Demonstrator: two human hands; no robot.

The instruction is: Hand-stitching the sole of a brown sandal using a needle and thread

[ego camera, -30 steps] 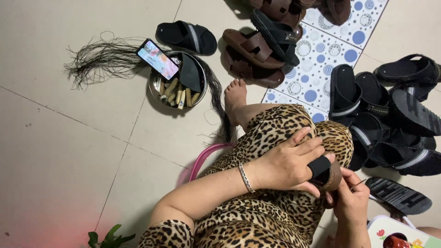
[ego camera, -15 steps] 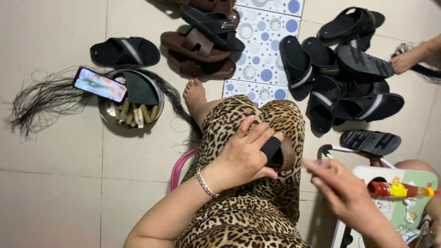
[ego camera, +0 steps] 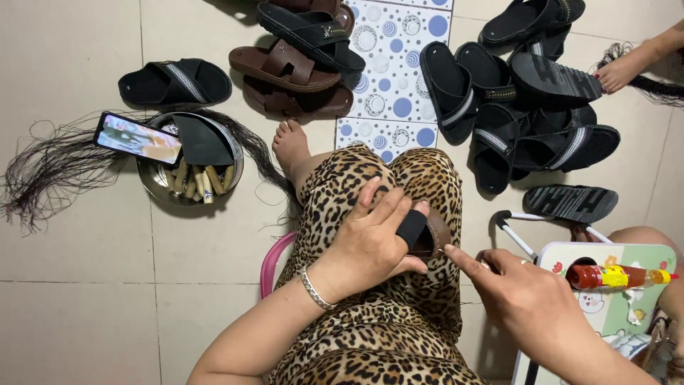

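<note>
My left hand (ego camera: 370,239) grips a small brown and black sandal strap piece (ego camera: 425,232) on my knee, which is covered in leopard-print fabric (ego camera: 370,314). My right hand (ego camera: 524,299) comes in from the right with its forefinger stretched toward the strap piece, the tip touching or almost touching it; a thin tool may be pinched in the fingers, but I cannot tell. A silver bracelet (ego camera: 311,288) circles my left wrist. My bare foot (ego camera: 291,142) rests on the tiled floor.
Several black sandals (ego camera: 520,107) and brown sandals (ego camera: 285,71) lie on the floor and a dotted mat (ego camera: 395,78). A metal bowl (ego camera: 160,187) holds sticks, a sole piece and a phone (ego camera: 139,138), beside black threads (ego camera: 50,171). A red bottle (ego camera: 616,276) lies on a small table. Another person's foot (ego camera: 623,69) shows top right.
The view shifted slightly. My right hand moved left from the small table toward the strap piece on my knee. My left hand keeps holding it.
</note>
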